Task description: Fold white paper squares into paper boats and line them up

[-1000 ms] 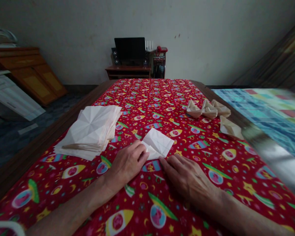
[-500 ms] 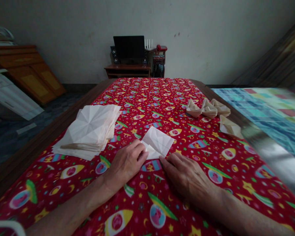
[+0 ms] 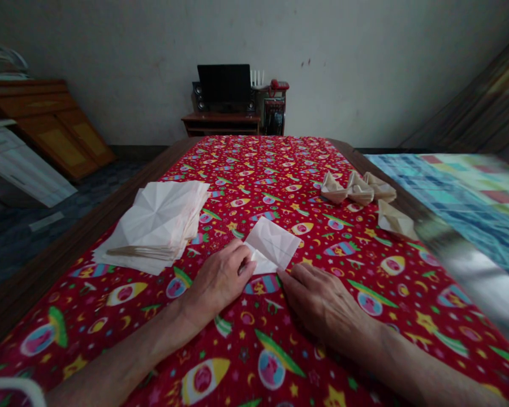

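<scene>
A creased white sheet of paper [image 3: 275, 243] lies on the red tablecloth with its near edge folded over. My left hand [image 3: 225, 270] is closed on the paper's left side, thumb and curled fingers at the fold. At the near right corner, my right hand [image 3: 316, 294] has its index finger pressed to the fold, its other fingers curled under; its thumb is hidden. Off to the left rests a stack of creased paper sheets [image 3: 156, 217]. Folded paper boats [image 3: 360, 189], several in all, stand on the right side, with one boat-like piece [image 3: 395, 220] nearer to me.
The patterned red tablecloth [image 3: 254, 350] covers a dark wooden table [image 3: 150, 164]. Beyond its far end is a stand with a monitor [image 3: 224, 85] and speakers. A bed with a checked cover [image 3: 458, 198] is on the right; cabinets [image 3: 63, 133] are on the left.
The view has shifted very slightly. Both hands and the sheet of paper stay in almost the same place.
</scene>
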Motion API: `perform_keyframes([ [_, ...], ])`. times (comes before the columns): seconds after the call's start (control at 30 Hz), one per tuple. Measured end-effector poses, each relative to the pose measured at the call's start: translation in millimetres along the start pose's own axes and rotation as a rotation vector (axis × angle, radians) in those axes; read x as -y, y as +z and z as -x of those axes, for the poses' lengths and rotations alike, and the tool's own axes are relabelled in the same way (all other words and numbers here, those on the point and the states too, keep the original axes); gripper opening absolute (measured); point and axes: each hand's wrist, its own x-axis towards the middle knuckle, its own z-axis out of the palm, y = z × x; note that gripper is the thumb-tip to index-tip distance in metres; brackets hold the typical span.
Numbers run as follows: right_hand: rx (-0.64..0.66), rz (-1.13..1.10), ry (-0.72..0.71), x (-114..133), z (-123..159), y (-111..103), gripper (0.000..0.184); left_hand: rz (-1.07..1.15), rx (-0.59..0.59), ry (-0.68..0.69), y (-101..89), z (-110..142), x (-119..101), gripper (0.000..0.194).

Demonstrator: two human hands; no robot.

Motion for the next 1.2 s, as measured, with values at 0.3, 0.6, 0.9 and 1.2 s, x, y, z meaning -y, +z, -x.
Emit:
perform_keyframes([
  [0.3,-0.012,0.026,0.015,-0.8,0.1,3.7,0.014,-0.088,-0.090,0.172,-2.6,3.4,-4.2,0.021],
  [0.6,-0.056,0.070,0.016,0.4,-1.3,4.6,0.016,-0.084,0.063,0.420,-4.8,15.0,-17.5,0.040],
  [0.9,-0.029,0.080,0.040,1.1,-1.9,3.1,0.015,-0.150,0.155,0.330,-10.2,31.2,-25.8,0.047],
  [1.2,-0.064,0.064,0.062,1.4,-2.5,3.1,0.018,-0.210,0.158,0.295,-16.9,36.8,-14.6,0.040],
])
